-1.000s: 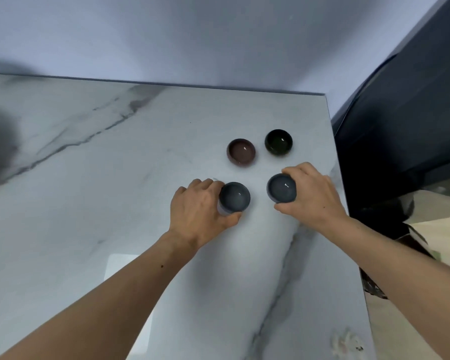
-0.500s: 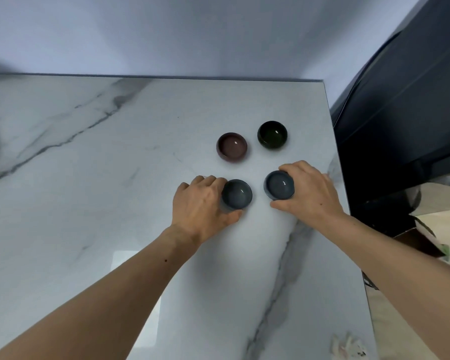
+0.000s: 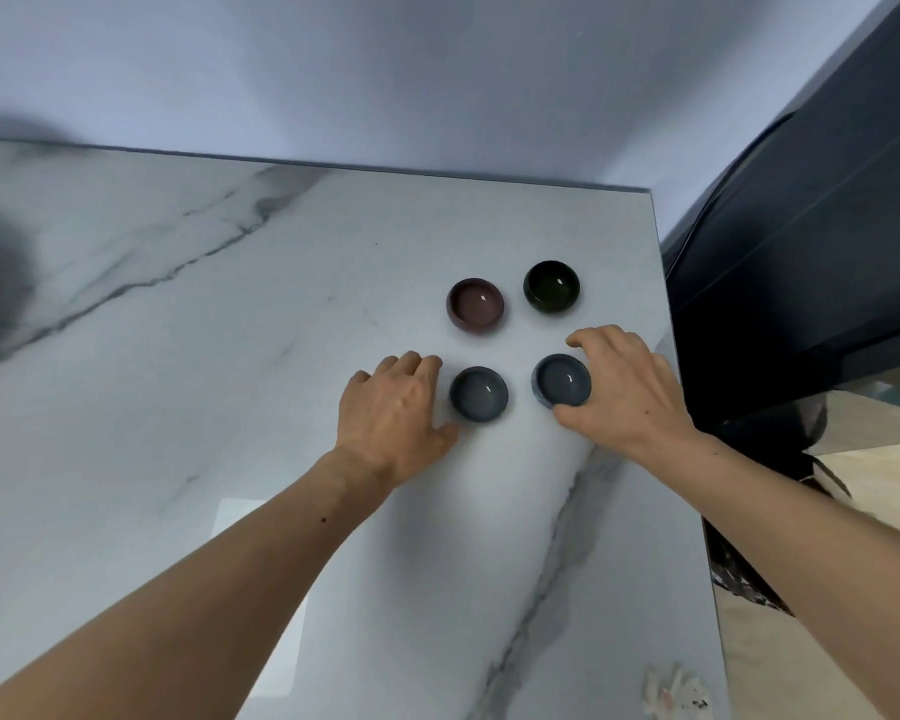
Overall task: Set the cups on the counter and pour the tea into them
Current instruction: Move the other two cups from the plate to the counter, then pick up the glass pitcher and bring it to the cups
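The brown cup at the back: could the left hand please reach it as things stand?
Probably yes. The brown cup sits just beyond the left hand, with bare counter between; only the near grey cup stands beside that path.

- One head-worn view looks steeply down and forward over both forearms, close above the left hand [image 3: 393, 407] and right hand [image 3: 627, 394].
- Marble counter [image 3: 178, 407] fills the frame beyond the hands.
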